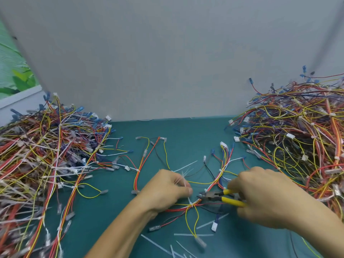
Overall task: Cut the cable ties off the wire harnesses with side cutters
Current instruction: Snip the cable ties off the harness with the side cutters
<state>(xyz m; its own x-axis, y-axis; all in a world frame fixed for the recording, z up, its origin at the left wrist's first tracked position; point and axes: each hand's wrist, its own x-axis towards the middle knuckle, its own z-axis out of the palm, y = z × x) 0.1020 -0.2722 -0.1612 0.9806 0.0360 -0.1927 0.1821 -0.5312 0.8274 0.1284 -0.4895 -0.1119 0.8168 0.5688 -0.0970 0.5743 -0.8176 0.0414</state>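
The right hand [270,198] wraps its fingers round the two yellow plastic-sleeved handles of the dark steel side cutters [214,196]. It squeezes them only partway, so the short pointed jaws stand slightly apart with nothing between them, apparently ready for a bite.

Just left of the side cutters, the left hand [167,189] pinches a wisp of thin white nylon tie tails [183,178] between thumb and fingertips. This is probably to pull a strap clear of the wires so the blades meet plastic rather than insulation. Blur hides how many tails it holds.

By the cutters' tips runs the loose wire harness [216,178], a slim, springy bundle of glossy red, yellow and white wires. It starts at a ribbed white plastic connector [224,145] well above the side cutters. It ends at a small white cable tie [191,204] just below their tips, cinched tight where yellow loops branch off. That strap looks like the nearest one left to cut.

Flat, stiff snipped white strips [193,235] lie below the side cutters on the matte teal bench mat [176,131]. Far to the left of the side cutters sits one tangled heap of multicoloured harnesses [46,155], and far to the right another heap [297,136]. Which of them is already finished I cannot tell. A smooth grey wall panel [167,62] rises beyond.
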